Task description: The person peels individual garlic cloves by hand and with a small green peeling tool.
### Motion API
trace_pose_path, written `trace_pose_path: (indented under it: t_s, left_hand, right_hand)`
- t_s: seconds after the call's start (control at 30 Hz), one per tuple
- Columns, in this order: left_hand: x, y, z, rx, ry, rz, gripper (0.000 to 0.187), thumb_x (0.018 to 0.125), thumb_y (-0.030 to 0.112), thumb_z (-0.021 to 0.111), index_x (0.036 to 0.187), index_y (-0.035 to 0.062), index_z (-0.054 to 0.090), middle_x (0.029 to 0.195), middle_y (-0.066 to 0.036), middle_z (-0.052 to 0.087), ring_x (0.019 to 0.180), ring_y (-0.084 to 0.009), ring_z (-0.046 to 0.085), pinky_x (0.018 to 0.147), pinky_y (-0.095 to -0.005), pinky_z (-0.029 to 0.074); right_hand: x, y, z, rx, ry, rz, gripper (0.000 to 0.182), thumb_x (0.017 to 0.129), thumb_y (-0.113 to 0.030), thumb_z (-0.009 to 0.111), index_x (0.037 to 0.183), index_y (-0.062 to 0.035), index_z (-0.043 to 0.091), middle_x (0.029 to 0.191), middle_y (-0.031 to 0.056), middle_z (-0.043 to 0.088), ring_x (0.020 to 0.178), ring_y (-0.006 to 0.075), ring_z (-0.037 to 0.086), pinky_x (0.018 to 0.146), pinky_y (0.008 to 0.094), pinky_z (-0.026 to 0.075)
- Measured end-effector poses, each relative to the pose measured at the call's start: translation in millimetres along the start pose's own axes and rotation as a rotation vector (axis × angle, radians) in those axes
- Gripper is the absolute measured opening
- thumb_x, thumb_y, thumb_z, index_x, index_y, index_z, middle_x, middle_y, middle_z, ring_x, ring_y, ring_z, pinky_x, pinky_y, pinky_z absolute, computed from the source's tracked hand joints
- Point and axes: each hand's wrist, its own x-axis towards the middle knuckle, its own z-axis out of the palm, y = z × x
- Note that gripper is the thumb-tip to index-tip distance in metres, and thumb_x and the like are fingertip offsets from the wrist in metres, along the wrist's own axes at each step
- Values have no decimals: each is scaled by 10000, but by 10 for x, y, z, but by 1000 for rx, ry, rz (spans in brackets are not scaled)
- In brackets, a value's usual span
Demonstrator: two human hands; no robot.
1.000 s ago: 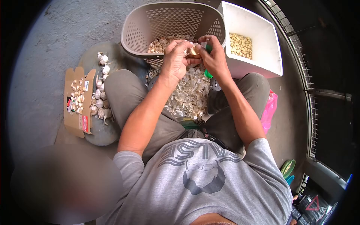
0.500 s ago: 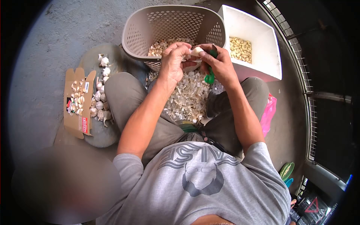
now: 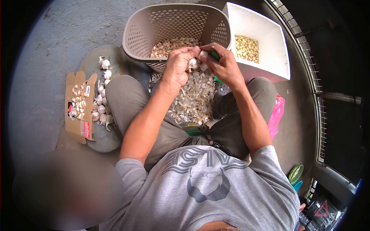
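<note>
My left hand (image 3: 177, 67) is closed round a garlic bulb (image 3: 192, 64), just in front of the basket. Beside it, my right hand (image 3: 226, 68) grips a green-handled tool (image 3: 215, 56), whose working end I cannot make out. The right thumb and fingers also meet at a pale garlic clove (image 3: 203, 55) against the bulb. Underneath both hands lies a heap of papery garlic skins (image 3: 192, 96). Behind them, a grey-brown perforated basket (image 3: 133, 44) holds many unpeeled-looking cloves (image 3: 171, 46).
At right stands a white foam box (image 3: 268, 42) with peeled cloves (image 3: 246, 48). To the left, several garlic bulbs (image 3: 101, 109) and a flattened cardboard piece (image 3: 73, 129) bearing cloves (image 3: 80, 104) lie on a round grey surface (image 3: 104, 144). A pink bag (image 3: 275, 117) lies beside my right knee.
The garlic in my left hand now shows as a rounder bulb, lower between the hands. My right hand has turned, and the green part hanging below it is mostly hidden.
</note>
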Motion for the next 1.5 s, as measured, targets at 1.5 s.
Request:
trace_pose_path:
  t_s: [1.5]
  left_hand:
    - [142,-66,-11,64,205,75,314,1028,362,636,1022,50,669,877,-40,673,714,-109,633,564,-312,579]
  right_hand:
    - [73,-34,-91,350,-14,84,275,924,-81,760,1151,0,628,761,2,632,560,53,537,479,234,431]
